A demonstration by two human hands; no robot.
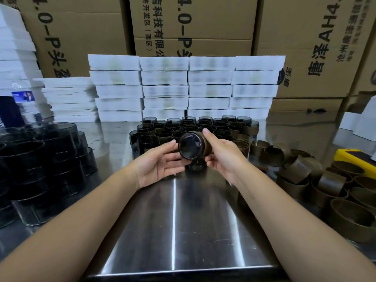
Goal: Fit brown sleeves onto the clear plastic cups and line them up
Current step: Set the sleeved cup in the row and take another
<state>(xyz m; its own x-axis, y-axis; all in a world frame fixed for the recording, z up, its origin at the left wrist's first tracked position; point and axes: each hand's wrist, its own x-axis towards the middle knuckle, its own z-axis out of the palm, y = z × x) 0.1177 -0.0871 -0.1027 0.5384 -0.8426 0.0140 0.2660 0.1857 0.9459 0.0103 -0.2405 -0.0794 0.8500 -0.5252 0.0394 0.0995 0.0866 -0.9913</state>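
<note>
A dark clear plastic cup (pixel 190 146) lies on its side in the air above the metal table, its base facing me, with a brown sleeve (pixel 206 146) round its far part. My right hand (pixel 220 154) grips the sleeved end from the right, forefinger stretched over the top. My left hand (pixel 160 159) is open, palm up, its straight fingertips touching the cup's base rim from the left. Behind them stand several sleeved cups (pixel 195 127) in rows.
Stacks of bare dark cups (pixel 44 165) fill the left side of the steel table (pixel 175 220). Loose brown sleeves (pixel 317 180) are heaped at the right by a yellow object (pixel 356 157). White foam trays (pixel 183 88) and cardboard boxes stand behind.
</note>
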